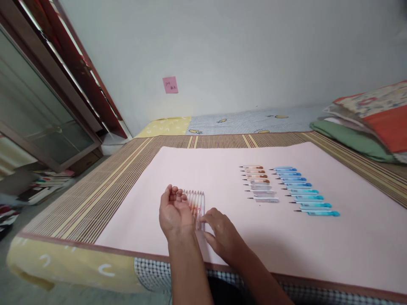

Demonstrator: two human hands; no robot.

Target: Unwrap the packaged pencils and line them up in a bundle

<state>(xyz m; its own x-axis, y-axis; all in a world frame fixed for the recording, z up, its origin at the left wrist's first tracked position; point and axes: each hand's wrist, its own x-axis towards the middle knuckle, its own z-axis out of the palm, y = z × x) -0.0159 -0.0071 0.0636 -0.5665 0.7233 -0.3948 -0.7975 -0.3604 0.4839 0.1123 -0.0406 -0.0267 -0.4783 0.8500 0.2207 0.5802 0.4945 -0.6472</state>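
A set of white pens lies side by side in what looks like a clear case on a pale pink sheet, tips pointing away from me. My left hand is at its left edge, palm turned up, fingers loosely curled and nothing visible in the palm; it covers part of the set. At the right edge, my right hand has its fingertips at the pens, thumb and forefinger apart. Farther right lie a column of brown and greyish pens and a column of blue and turquoise pens.
Under the sheet is a striped mat on a bed with a patterned cover. Folded bedding and a cushion are piled at the right. A pink note sticks to the wall. On the left stands a glass-fronted cabinet.
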